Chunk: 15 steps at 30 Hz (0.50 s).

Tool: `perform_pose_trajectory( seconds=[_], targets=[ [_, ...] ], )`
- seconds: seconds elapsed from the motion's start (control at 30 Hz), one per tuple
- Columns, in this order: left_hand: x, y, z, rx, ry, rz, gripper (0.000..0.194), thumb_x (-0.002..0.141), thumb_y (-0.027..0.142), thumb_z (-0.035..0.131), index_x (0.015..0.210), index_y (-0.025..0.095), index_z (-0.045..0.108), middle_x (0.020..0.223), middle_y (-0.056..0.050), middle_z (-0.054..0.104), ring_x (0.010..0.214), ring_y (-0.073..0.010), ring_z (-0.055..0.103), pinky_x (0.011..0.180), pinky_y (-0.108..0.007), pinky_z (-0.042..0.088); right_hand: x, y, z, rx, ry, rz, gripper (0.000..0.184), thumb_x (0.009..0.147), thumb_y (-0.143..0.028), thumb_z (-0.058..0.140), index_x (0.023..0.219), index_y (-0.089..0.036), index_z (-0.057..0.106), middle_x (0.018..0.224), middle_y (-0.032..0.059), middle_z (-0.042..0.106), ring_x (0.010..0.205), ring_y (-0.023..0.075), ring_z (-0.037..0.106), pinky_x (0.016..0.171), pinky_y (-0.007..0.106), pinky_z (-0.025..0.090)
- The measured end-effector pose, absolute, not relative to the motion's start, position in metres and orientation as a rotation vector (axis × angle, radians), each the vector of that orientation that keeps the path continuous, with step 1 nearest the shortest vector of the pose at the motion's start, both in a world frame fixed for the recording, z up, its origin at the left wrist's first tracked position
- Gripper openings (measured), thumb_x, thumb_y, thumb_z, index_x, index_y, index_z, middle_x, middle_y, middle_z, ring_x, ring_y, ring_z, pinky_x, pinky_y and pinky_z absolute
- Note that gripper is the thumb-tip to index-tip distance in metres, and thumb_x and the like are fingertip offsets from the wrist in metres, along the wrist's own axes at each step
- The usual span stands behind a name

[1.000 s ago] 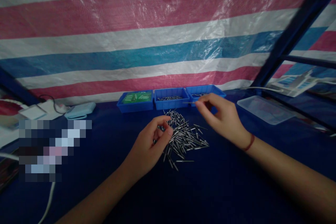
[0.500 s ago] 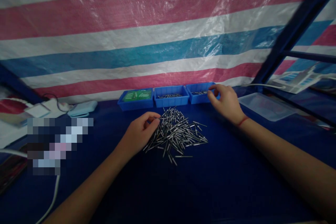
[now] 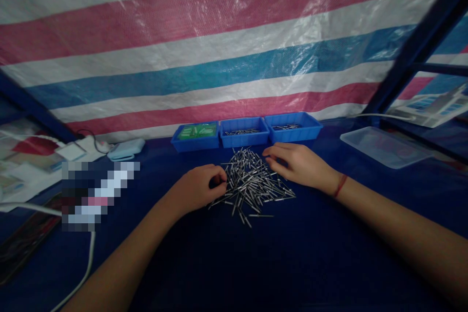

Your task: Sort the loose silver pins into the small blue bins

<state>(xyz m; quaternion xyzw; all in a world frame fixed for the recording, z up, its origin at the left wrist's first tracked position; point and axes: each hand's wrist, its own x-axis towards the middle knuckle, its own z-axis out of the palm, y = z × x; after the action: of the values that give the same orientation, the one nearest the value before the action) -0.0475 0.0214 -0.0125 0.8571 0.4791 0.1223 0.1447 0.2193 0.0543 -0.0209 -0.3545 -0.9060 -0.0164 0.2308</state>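
Note:
A loose pile of slender silvery metal pins (image 3: 252, 180) lies on the dark blue tabletop (image 3: 234, 263). At the pile's left edge is my left hand (image 3: 199, 186), its thumb and index finger closed in a pinch; what they hold, if anything, is too small to make out. My right hand (image 3: 298, 165) hovers by the pile's upper right side, fingertips slightly apart with nothing visible between them. Behind the pile, the middle blue bin (image 3: 244, 140) and the right blue bin (image 3: 294, 132) both contain similar pins. Green packets (image 3: 198, 131) fill the left blue bin (image 3: 195, 144).
A clear plastic lid or tray (image 3: 383, 148) lies at the right. On the left are a light blue case (image 3: 126, 150), a white power strip (image 3: 91, 146) and a white cable (image 3: 89, 253). Striped sheeting (image 3: 219, 78) hangs behind the bins; a blue metal frame (image 3: 413, 53) stands at right.
My right hand has come back from the right bin to the pile's upper right side. My left hand has dipped slightly at the pile's left edge. The view has shifted a little.

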Motion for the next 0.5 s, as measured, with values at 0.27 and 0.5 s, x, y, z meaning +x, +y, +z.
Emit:
perform_pose_trajectory(
  seconds=[0.27,0.5],
  targets=[
    [-0.046,0.020,-0.014,2.492,1.320,0.279,0.018,0.084,0.033,0.051,0.084,0.020,0.064,0.080,0.000,0.058,0.067,-0.0128,0.054,0.062,-0.024,0.039,0.208,0.044,-0.019,-0.907,-2.566,0.015,0.029,0.091,-0.024,0.037,0.096,-0.015,0.064,0.085,0.0076,0.063,0.076,0.0170,0.058,0.071,0.031,0.044],
    [-0.034,0.011,-0.010,2.503,1.316,0.525,0.017,0.085,0.028,0.047,0.081,0.018,0.060,0.075,0.000,0.053,0.063,-0.0120,0.051,0.061,-0.025,0.039,0.195,0.031,-0.018,-0.846,-2.484,0.102,0.025,0.089,-0.023,0.041,0.084,-0.016,0.065,0.076,0.0057,0.062,0.075,0.0172,0.055,0.073,0.034,0.042]
  ],
)
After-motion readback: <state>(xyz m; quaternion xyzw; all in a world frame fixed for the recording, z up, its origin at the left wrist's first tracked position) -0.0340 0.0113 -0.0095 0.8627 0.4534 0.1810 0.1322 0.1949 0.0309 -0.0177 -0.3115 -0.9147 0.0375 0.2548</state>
